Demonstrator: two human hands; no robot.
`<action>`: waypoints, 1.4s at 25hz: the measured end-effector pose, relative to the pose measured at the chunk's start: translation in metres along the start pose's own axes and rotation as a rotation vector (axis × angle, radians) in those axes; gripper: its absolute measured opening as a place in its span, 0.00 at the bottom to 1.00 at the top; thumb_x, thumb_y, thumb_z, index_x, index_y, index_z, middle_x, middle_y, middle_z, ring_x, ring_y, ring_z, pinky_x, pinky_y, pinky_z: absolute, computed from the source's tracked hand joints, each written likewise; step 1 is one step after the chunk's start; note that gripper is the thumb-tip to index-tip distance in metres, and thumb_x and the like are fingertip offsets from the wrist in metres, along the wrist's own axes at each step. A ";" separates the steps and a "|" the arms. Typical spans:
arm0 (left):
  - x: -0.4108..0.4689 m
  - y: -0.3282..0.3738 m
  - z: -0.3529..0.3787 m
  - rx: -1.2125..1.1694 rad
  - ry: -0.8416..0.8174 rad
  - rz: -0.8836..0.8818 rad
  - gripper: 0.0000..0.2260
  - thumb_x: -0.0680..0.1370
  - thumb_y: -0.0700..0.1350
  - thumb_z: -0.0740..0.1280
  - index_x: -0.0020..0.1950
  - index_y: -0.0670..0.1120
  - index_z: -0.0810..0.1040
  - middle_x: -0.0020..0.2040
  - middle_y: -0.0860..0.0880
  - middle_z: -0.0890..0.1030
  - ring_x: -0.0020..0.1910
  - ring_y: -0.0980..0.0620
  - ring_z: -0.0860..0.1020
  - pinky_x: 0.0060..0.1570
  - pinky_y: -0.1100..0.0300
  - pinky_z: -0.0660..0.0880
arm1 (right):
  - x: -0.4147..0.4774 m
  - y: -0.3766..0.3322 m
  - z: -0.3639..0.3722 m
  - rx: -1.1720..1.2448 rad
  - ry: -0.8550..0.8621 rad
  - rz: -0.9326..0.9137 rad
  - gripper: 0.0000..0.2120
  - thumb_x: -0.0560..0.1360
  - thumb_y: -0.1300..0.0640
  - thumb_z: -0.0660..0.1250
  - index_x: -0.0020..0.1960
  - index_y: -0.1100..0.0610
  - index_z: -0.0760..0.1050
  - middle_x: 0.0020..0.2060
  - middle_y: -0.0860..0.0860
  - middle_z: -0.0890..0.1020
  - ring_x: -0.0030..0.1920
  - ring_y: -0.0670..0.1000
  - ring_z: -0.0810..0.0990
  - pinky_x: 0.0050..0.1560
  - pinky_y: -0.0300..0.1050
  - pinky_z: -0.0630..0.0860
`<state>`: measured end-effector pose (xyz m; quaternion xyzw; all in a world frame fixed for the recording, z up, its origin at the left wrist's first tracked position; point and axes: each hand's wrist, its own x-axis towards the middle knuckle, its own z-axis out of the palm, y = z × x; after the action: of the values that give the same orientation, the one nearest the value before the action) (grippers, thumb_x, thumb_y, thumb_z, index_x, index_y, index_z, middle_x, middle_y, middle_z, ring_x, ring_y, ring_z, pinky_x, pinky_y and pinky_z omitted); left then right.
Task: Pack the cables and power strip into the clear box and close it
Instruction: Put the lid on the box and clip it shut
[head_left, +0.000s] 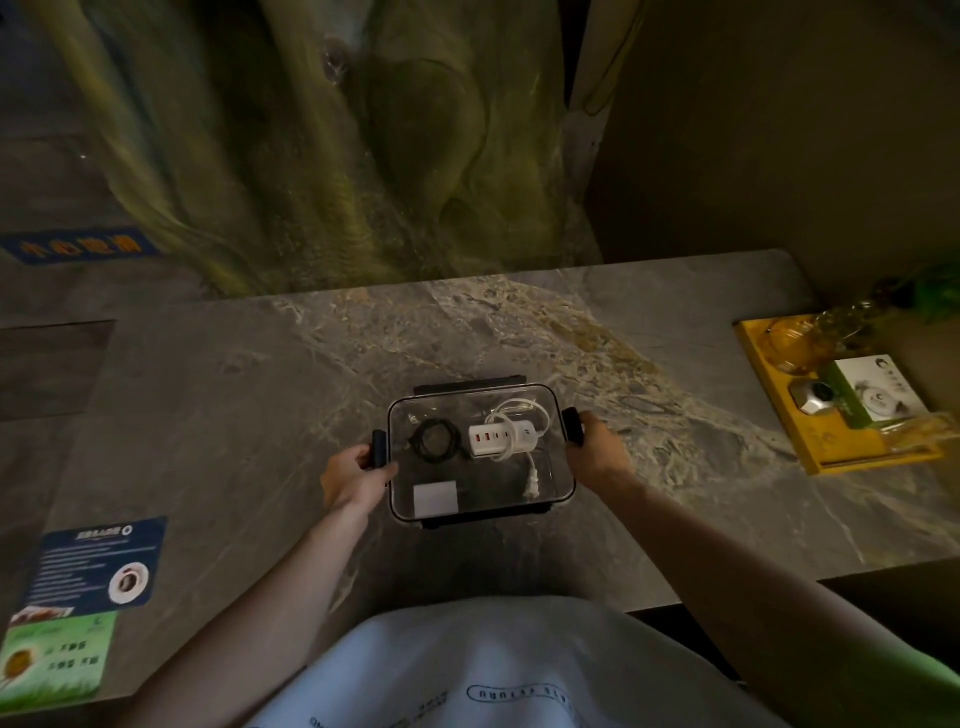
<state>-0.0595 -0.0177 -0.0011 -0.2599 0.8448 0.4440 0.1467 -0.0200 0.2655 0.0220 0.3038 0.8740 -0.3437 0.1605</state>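
The clear box (550, 499) stands on the marble table (260, 415) with its clear lid on top. Through the lid I see a white power strip (503, 440) with its white cord and plug (531, 486), a coiled black cable (435, 439) to its left, and a white label (435, 498) at the near left. My left hand (353, 475) grips the black latch (379, 448) on the box's left side. On the right side, my right hand (595, 447) holds the other black latch (571, 425). Black latches also show at the far and near edges.
A yellow tray (779, 441) with glassware, a silver object and a small white-and-green box sits at the table's right end. Printed cards (93, 564) lie at the left front corner. A curtain-like painted wall rises behind the table.
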 end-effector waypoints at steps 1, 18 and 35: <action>0.001 -0.001 0.000 -0.007 -0.006 0.004 0.20 0.70 0.40 0.76 0.61 0.40 0.78 0.56 0.43 0.82 0.56 0.44 0.80 0.56 0.53 0.75 | -0.001 0.001 0.000 0.004 0.002 -0.013 0.16 0.79 0.59 0.62 0.66 0.58 0.70 0.59 0.61 0.80 0.59 0.62 0.79 0.47 0.46 0.71; -0.023 0.000 0.008 0.693 -0.242 0.491 0.42 0.77 0.57 0.64 0.78 0.41 0.41 0.79 0.37 0.43 0.78 0.41 0.42 0.75 0.50 0.45 | -0.016 0.007 0.026 -0.389 -0.053 -0.374 0.37 0.77 0.50 0.67 0.78 0.56 0.51 0.76 0.59 0.56 0.76 0.61 0.56 0.74 0.54 0.60; -0.022 0.001 0.013 0.571 -0.473 0.369 0.56 0.68 0.60 0.74 0.78 0.51 0.35 0.74 0.39 0.27 0.76 0.39 0.34 0.75 0.47 0.48 | -0.006 0.011 0.017 -0.444 -0.227 -0.351 0.59 0.66 0.43 0.77 0.79 0.53 0.37 0.78 0.63 0.48 0.73 0.64 0.65 0.70 0.52 0.68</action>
<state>-0.0415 0.0002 0.0023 0.0559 0.9095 0.2581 0.3209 -0.0078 0.2576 0.0076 0.0651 0.9434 -0.1984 0.2576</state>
